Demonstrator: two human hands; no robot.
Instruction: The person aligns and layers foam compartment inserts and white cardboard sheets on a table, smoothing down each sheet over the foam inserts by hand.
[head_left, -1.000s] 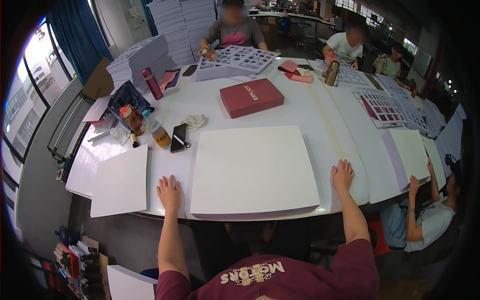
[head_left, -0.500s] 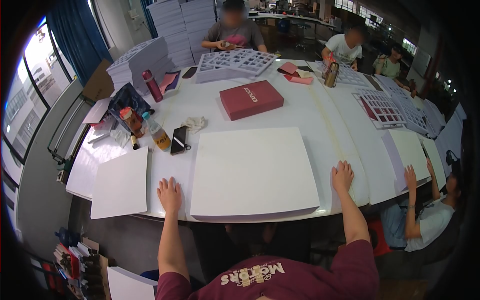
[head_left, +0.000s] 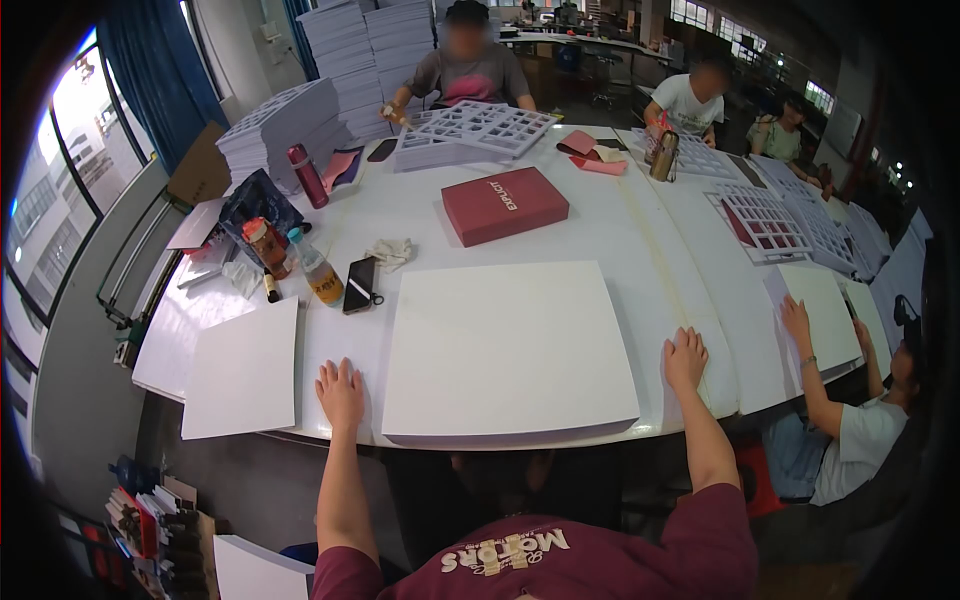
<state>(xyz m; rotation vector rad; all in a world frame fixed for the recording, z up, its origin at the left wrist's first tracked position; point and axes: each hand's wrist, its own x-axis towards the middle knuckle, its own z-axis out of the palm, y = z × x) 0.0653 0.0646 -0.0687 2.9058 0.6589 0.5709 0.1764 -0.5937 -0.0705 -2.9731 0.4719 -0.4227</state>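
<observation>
A large white stack of board (head_left: 508, 350) lies in front of me, close to the table's front edge. My left hand (head_left: 341, 393) rests flat on the tabletop between this stack and a smaller white board (head_left: 243, 368), touching neither, its fingers apart and holding nothing. On the stack's other side my right hand (head_left: 685, 360) lies on the table, fingers spread, with nothing in it. Beyond the stack is a closed red box (head_left: 505, 205) with white lettering.
Left of centre are a phone (head_left: 360, 285), a crumpled cloth (head_left: 389, 253), a drink bottle (head_left: 322, 277) and a red flask (head_left: 308, 176). A person opposite handles white grid trays (head_left: 480, 127). At the right, a co-worker's hands touch a white board (head_left: 820, 315).
My hands stay in place on the table. The person opposite has moved a hand out to the left of the trays. The right-hand co-worker's hand has shifted farther up the white board.
</observation>
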